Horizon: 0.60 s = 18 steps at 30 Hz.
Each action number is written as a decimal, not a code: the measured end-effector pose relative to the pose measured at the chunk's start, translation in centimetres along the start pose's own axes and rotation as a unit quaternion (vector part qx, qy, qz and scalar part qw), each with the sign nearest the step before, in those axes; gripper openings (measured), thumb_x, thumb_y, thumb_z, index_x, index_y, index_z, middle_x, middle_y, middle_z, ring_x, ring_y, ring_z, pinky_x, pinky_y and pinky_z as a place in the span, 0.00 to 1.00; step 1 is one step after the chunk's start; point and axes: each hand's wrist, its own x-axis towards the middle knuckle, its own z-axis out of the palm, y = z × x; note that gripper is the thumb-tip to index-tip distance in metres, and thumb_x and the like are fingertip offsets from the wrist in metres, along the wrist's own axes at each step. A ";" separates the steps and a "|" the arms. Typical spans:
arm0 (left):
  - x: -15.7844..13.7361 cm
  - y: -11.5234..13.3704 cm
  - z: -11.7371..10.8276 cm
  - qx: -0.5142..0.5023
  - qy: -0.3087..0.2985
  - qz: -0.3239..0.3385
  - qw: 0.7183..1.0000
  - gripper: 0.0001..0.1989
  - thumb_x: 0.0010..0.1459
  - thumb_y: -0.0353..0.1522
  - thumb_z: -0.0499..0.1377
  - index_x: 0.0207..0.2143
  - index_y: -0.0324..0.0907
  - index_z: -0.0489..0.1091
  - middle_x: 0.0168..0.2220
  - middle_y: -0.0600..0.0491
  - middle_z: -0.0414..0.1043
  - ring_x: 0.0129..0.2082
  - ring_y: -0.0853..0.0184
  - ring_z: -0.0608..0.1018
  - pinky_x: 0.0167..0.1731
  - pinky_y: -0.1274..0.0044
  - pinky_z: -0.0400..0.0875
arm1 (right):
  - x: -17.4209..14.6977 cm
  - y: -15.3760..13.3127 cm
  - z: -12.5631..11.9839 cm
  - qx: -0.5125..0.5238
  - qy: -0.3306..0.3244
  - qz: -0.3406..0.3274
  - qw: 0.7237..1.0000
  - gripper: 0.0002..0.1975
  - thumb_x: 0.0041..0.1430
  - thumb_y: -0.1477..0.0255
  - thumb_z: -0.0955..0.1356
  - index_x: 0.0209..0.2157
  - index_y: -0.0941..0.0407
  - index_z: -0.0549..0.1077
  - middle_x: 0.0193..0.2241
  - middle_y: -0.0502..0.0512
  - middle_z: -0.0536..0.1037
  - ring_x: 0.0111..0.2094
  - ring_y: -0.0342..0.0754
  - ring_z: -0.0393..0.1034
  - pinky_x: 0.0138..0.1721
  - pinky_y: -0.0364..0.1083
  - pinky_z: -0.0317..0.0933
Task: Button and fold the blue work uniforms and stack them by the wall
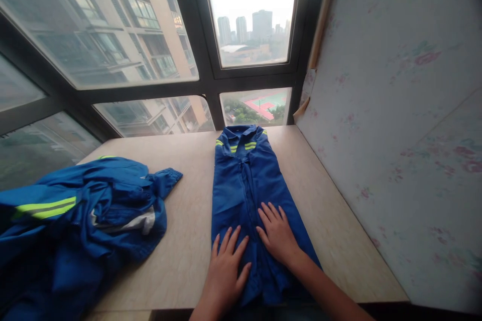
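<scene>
A blue work jacket (229,185) with yellow reflective stripes lies folded into a long narrow shape, its collar toward the window. My left hand (227,266) rests flat on its lower left part, fingers spread. On the right side of the same jacket, a little farther up, lies my right hand (277,233), palm down with the fingers apart. Neither hand grips the cloth. The jacket's near end reaches the front edge of the ledge, partly behind my hands and forearms.
A second blue garment (124,190) with yellow and grey stripes lies crumpled on the left of the pale ledge (188,225). Dark window frames (209,60) stand behind. A flower-patterned wall (395,135) bounds the ledge on the right.
</scene>
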 end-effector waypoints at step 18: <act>-2.9 3.2 -1.7 0.076 0.076 0.085 0.991 0.23 0.63 0.33 0.53 0.61 0.47 0.63 0.63 0.50 0.63 0.61 0.58 0.66 0.57 0.63 0.63 | -7.9 -0.2 -2.6 0.022 0.045 -0.094 0.994 0.15 0.62 0.77 0.62 0.49 0.54 0.74 0.56 0.56 0.72 0.59 0.54 0.62 0.60 0.58 0.57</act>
